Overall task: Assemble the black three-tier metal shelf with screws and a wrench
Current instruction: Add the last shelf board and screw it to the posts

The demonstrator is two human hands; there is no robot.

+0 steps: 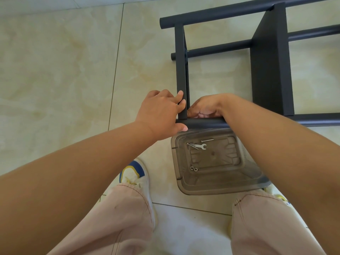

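Two hands meet at the near corner of the black shelf frame [270, 57], which lies on its side on the tiled floor [58, 61]; the left hand [161, 113] has its fingers curled against the outer face of the end shelf panel [181, 70], fingertips [181, 103] touching the panel's edge, while its thumb presses the end of the nearest round tube [204, 123] from below; the right hand [206, 107], at three o'clock of the panel, has its fingers bent down into the corner between panel and tube, and whether they pinch anything there cannot be told.

At six o'clock from the hands, just beneath the tube, sits a clear plastic bin [217, 184]; in it lie a small flat wrench [199, 145], two long screws [207, 140] touching or just beside it, and two nuts [193, 168] together nearer the bin's left wall.

At twelve to two o'clock the frame's other tubes run off past a second, broader panel [272, 74]; pale pink trouser legs [117, 218] and a white sneaker [134, 173] with blue and yellow trim flank the bin.
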